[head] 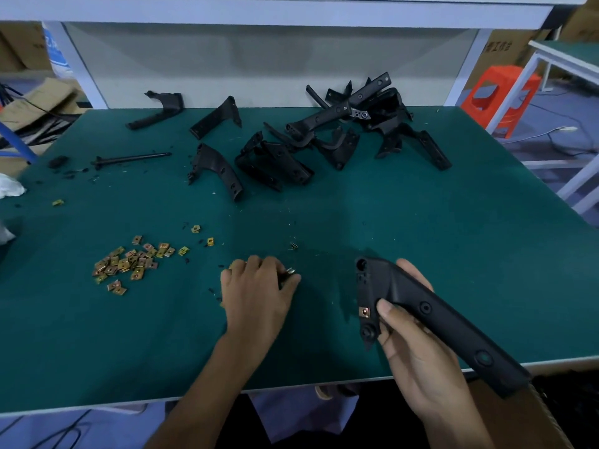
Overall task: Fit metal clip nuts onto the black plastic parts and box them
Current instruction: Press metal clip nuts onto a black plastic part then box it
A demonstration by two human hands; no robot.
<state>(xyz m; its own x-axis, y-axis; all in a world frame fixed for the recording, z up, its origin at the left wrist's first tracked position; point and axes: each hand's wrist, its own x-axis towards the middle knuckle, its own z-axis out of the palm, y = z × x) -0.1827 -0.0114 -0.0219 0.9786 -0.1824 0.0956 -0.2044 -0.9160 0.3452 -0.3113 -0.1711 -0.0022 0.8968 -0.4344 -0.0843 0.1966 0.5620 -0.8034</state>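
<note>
- The right hand (pixel 418 348) is closed round a long black plastic part (pixel 431 312), with the thumb laid across its upper face and the fingers wrapped behind it. The part is held tilted above the near edge of the desk (pixel 421 222).
- One clip nut (pixel 365 312) is seen seated on the part, just left of the thumb tip.
- The left hand (pixel 256 286) is set knuckles-up on the desk, left of the right hand, with its fingers curled down. A small metal piece (pixel 290 271) shows at the fingertips; whether it is pinched cannot be told.
- A loose pile of clip nuts (pixel 129 264) is spread on the desk to the left of the left hand.
- Farther off, beyond both hands, a heap of black plastic parts (pixel 340 131) is lying, with a black rod (pixel 133 158) to its left.
- Past the desk, cardboard boxes (pixel 19 43) are stacked far left; their contents are hidden. An orange stool (pixel 499 98) is seen far right.
</note>
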